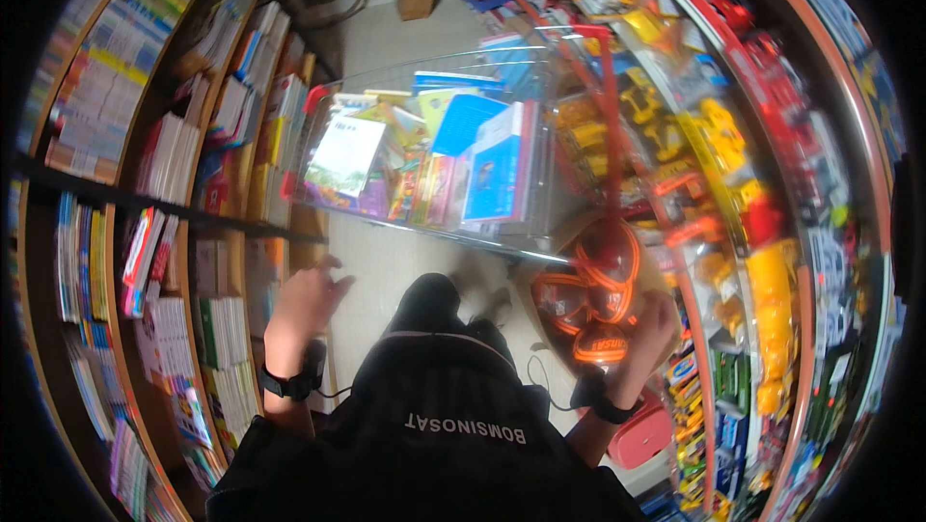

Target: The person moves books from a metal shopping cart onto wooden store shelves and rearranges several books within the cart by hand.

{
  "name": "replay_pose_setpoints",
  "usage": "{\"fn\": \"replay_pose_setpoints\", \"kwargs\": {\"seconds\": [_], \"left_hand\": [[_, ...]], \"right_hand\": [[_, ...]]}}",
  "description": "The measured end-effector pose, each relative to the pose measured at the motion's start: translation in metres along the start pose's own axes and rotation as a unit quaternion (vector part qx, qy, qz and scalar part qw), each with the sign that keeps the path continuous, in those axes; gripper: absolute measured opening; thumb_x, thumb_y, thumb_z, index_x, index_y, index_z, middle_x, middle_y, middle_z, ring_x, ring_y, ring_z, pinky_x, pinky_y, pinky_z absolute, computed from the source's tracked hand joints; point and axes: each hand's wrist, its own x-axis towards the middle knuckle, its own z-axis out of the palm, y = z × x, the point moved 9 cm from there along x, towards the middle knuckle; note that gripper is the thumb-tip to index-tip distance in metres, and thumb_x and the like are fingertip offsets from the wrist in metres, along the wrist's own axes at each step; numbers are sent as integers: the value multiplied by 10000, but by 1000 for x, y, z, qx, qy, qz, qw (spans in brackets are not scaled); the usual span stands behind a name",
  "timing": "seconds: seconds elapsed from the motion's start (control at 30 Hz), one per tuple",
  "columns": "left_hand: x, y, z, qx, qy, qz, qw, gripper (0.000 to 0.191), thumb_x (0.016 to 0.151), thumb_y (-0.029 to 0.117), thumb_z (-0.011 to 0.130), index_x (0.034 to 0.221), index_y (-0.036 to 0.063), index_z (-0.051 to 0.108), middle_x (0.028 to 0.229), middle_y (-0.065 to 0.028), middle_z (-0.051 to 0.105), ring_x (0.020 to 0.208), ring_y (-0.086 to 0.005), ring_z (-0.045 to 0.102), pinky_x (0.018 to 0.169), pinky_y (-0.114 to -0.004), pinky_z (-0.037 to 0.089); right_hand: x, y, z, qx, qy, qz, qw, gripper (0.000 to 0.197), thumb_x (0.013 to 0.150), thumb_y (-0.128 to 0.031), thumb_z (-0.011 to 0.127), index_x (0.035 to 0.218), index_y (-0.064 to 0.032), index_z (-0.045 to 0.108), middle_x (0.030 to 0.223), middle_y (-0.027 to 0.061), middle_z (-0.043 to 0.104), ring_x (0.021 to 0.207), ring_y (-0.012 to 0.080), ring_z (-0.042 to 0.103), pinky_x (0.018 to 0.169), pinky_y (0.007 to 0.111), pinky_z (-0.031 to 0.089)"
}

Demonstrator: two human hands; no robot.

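My left hand (pixel 302 308), wearing a black wrist strap, is in the air beside the left bookshelf. Its fingers are apart and hold nothing. On the right, my right hand (pixel 645 339) is blurred over the edge of a box (pixel 524 283) of orange-trimmed black balls (pixel 600 290); I cannot tell whether it touches anything. Before me stands a shopping cart with thin metal rails (pixel 434 229) and a red end bar (pixel 611 131). Inside it lie several books, among them a white-covered book (pixel 347 149) and a blue book (pixel 494 182).
Tall bookshelves (pixel 184 211) packed with books line the left side. On the right, shelves (pixel 705 348) carry packaged toys, including yellow toy vehicles (pixel 716 135). A red plastic stool or bin (pixel 640 435) sits low by my right arm. Pale floor (pixel 362 250) shows between the shelves.
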Motion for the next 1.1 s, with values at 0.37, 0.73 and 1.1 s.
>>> {"fn": "replay_pose_setpoints", "kwargs": {"seconds": [0.37,0.73,1.1], "left_hand": [[152,-81,-27,-149,-132,53,979,394,961,311,614,1188,-9,575,934,-212,691,822,-342,675,713,-409,508],[447,21,12,104,-220,423,873,343,927,275,616,1160,28,567,1005,-197,653,945,-379,634,776,-466,496],[517,32,311,366,-328,487,722,700,943,296,613,1499,39,274,1471,-226,377,1300,-415,432,987,-527,488]], "right_hand": [[-61,-131,310,-85,-360,-203,907,371,800,-182,744,1131,-82,611,926,97,614,830,225,610,716,330,488],[-74,10,536,-398,-436,-105,800,246,670,-266,726,866,-124,687,786,94,680,791,308,667,797,556,452],[-37,52,562,-512,-484,38,708,301,837,-294,601,1013,-99,748,941,95,696,1016,309,576,930,561,434]]}}
